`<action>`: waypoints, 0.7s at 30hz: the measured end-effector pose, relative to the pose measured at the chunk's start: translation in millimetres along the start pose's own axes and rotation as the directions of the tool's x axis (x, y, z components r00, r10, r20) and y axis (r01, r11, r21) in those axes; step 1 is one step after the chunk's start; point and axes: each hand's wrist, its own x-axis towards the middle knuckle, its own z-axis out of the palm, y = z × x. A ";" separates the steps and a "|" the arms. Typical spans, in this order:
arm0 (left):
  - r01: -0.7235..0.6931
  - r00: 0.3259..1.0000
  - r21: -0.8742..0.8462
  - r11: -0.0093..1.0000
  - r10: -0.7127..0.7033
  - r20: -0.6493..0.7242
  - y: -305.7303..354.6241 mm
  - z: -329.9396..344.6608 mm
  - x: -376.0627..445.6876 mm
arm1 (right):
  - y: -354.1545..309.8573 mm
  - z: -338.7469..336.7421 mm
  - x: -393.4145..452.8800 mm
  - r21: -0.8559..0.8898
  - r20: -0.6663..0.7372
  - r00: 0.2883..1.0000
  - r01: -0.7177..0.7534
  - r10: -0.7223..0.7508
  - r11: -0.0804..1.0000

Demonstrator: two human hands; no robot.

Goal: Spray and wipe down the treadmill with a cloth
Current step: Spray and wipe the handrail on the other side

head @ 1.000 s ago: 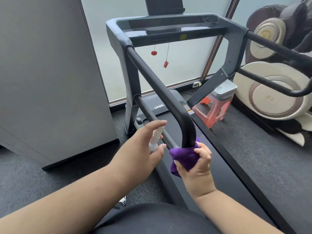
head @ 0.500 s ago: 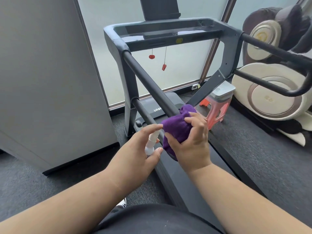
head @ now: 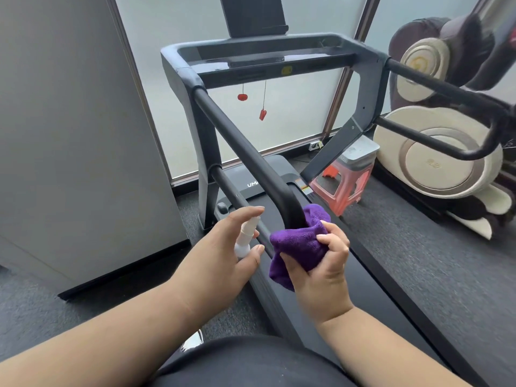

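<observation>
1 dark grey steel-frame treadmill w/ 2 black padded side rails. 1 purple terry cloth. 1 small white plastic spray bottle. 2 bare hands: left, right. 2 red safety tags hanging on cords. 1 red plastic stool. 1 grey panel.

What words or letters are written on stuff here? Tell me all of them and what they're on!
"UMA": white letters on the treadmill's front cover; the black handrail hides the rest of the word.
Yellow round sticker on the console bar: too small to read.
Orange and white label beside the belt: too small to read.
Mark on the cream massage chair's side disc: too blurry to read.
Spray bottle and purple cloth: no writing shows.
</observation>
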 end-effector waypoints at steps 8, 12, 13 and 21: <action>0.023 0.999 -0.074 0.997 -0.026 -0.041 -16.8 -16.0 18.1 | -57.8 23.2 100.8 -0.335 0.298 0.941 -0.055 0.161 0.941; 0.018 0.999 -0.099 0.995 -0.023 -0.048 -36.2 -29.8 34.6 | -64.1 46.3 128.5 -0.633 0.418 0.857 0.036 0.301 0.773; 0.018 0.999 -0.102 0.995 -0.023 -0.043 -42.0 -33.4 39.8 | -65.6 52.6 135.3 -0.655 0.424 0.847 0.041 0.322 0.754; 0.021 0.999 -0.127 0.992 -0.027 -0.045 -85.5 -64.0 95.7 | -57.1 142.2 201.6 -0.773 0.499 0.759 0.172 0.418 0.611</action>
